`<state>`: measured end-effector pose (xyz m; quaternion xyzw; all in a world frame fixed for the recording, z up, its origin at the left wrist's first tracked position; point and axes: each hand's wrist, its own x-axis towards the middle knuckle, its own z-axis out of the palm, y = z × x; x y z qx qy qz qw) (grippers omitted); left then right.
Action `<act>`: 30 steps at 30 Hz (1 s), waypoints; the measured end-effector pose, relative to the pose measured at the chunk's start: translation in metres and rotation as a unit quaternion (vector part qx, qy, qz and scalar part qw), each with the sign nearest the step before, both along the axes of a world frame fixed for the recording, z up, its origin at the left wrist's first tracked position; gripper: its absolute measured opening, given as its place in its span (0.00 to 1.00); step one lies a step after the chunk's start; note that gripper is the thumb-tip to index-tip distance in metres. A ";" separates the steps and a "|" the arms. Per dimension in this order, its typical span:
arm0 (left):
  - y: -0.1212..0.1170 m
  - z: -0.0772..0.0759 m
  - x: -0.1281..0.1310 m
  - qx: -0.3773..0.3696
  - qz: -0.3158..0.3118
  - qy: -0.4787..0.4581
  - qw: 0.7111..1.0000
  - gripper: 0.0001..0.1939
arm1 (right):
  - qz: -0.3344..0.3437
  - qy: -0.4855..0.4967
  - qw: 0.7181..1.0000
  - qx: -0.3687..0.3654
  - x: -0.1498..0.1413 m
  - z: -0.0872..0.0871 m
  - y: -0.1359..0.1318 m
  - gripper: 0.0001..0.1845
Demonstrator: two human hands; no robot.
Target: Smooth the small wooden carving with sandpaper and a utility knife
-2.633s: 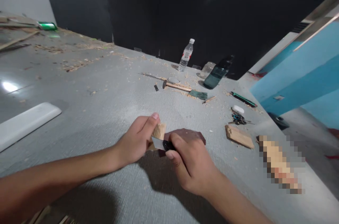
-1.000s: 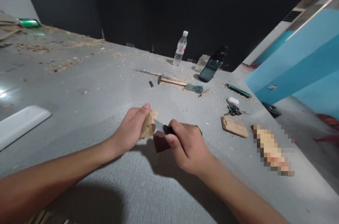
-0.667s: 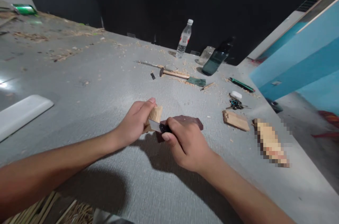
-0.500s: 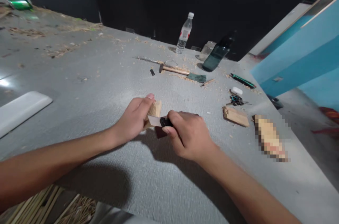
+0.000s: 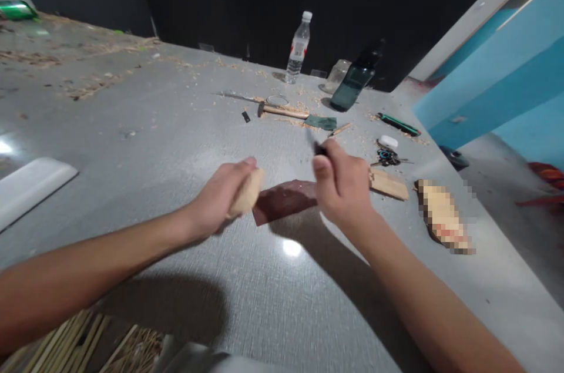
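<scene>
My left hand is closed round a small pale block of wood, held low over the grey table. In my right hand is a knife with a black handle. Its blade points up and away from me, blurred by motion and apart from the wood. Between the hands a dark reddish-brown sheet, perhaps sandpaper, lies on the table; its right end is hidden behind my right hand.
Farther back are a hammer, a water bottle, a dark bottle and wood shavings. To the right lie a flat wooden piece, keys and a green-black cutter. A white slab lies left.
My right hand has lifted the knife off the wood and moved it right and away from me. The wood has turned slightly in my left hand. More of the reddish-brown sheet shows.
</scene>
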<state>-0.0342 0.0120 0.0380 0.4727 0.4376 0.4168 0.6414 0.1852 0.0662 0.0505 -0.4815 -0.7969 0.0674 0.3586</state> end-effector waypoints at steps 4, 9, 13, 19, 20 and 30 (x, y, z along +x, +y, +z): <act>0.018 -0.008 -0.003 -0.032 0.044 -0.081 0.995 0.26 | 0.147 0.005 0.983 -0.107 -0.021 -0.001 -0.030 0.22; 0.015 -0.016 -0.002 -0.049 0.027 -0.086 0.995 0.27 | 0.215 -0.031 0.962 -0.167 -0.035 -0.003 -0.051 0.24; 0.014 -0.013 -0.003 -0.037 0.019 -0.090 0.995 0.28 | 0.217 -0.042 0.959 -0.176 -0.033 -0.003 -0.053 0.23; 0.016 -0.015 -0.004 -0.023 0.014 -0.067 0.997 0.30 | 0.248 0.055 0.917 -0.306 -0.033 0.010 -0.052 0.22; 0.016 -0.016 -0.004 -0.021 0.013 -0.058 0.998 0.31 | 0.261 0.083 0.897 -0.346 -0.032 0.012 -0.052 0.23; 0.013 -0.021 -0.002 -0.010 0.009 -0.003 1.000 0.34 | 0.352 0.293 0.665 -0.590 -0.030 0.003 -0.050 0.21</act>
